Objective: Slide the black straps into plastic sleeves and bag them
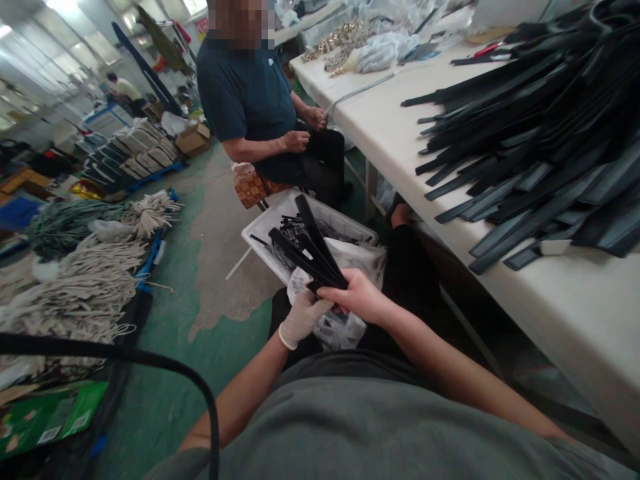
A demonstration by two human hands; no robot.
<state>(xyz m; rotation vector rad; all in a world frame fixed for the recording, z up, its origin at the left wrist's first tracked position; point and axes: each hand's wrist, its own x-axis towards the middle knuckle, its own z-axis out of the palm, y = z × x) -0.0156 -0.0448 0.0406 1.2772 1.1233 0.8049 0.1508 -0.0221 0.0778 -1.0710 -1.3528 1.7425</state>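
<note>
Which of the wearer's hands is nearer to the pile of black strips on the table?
Right. The bare right hand, gripping a bundle of black strips, is left of the pile; the gloved left hand, at that bundle's lower end, is farther left.

There are 2 hands in the middle: 1 left hand (303,317) wearing 1 white glove (295,328), and 1 bare right hand (367,299). Between them they hold 1 bunch of black straps (320,243), overlapping too much to count. 1 white basket (267,217) is just beyond. Other people number 2: 1 seated person (255,100) and 1 far person (127,90) at left. On the right, 1 bench (575,320) carries 1 big pile of black strips (530,147), uncountable, and 1 red-handled tool (487,49). At left are 1 far cardboard box (194,140) and 1 near green bag (55,417).
</note>
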